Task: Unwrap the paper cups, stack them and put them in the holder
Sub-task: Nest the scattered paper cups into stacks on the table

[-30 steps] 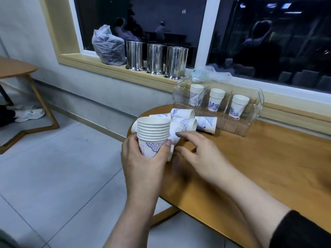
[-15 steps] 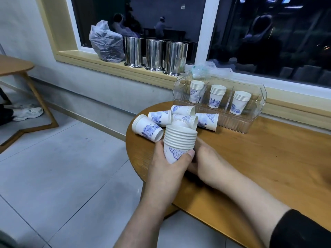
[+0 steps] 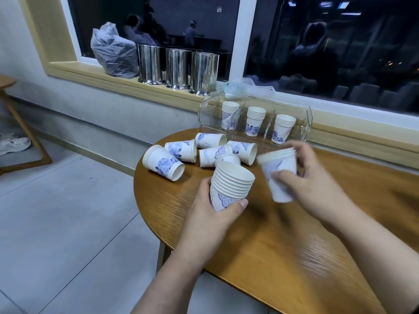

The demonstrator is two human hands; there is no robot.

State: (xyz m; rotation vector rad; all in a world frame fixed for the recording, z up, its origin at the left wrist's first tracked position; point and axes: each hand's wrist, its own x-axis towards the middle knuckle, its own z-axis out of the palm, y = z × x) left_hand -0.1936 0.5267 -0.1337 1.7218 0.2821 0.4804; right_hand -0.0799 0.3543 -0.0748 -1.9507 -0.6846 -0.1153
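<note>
Done: three small stacks are sitting in clear plastic holder [image 3: 305, 123], upper centre | left hand [image 3: 209, 214] is gripping white blue-flowered paper cup stack [image 3: 231, 184] | right hand [image 3: 310, 180] is pinching blurred small cup stack [image 3: 277, 168] | left: loose cups [image 3: 197, 152] are lying on round wooden table [image 3: 294, 257].

1. Only one view here, a head cam that's sitting up at the person's eye level and looking forward and down.
2. It's facing across the round wooden table [image 3: 294, 257] toward the window sill [image 3: 158, 87] and the dark window behind it.
3. It's sitting close in: both forearms are coming up from the bottom edge, with the left hand [image 3: 210, 214] and right hand [image 3: 310, 184] landing mid-frame.
4. Wide-angle lens, so straight edges are bending near the borders.
</note>
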